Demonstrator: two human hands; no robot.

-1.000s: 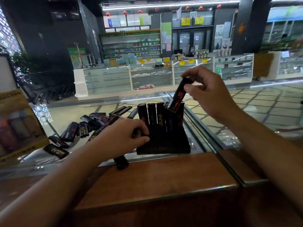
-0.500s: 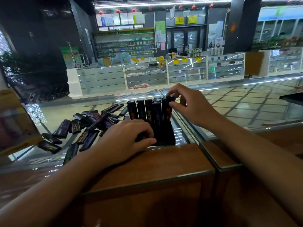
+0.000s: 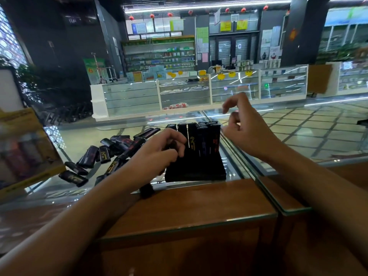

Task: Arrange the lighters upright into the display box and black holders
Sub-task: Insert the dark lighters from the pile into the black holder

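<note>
A black holder [image 3: 196, 173] stands on the glass counter with several dark lighters [image 3: 201, 139] upright in it. My left hand [image 3: 159, 154] is curled against the holder's left front and grips a dark lighter [image 3: 147, 189], whose end pokes out below the wrist. My right hand [image 3: 249, 132] hovers just right of the upright lighters, fingers loosely bent, holding nothing. A pile of loose lighters [image 3: 107, 152] lies flat on the glass to the left. The yellow display box [image 3: 25, 148] stands blurred at the far left.
A wooden counter section [image 3: 189, 208] lies in front of the holder, with a glass edge [image 3: 264, 188] running along its right. Glass showcases [image 3: 185, 92] and shop shelves stand far behind.
My right hand pushed a lighter down into the holder's right side, let it go, and lifted away empty. My left hand stayed at the holder's left front.
</note>
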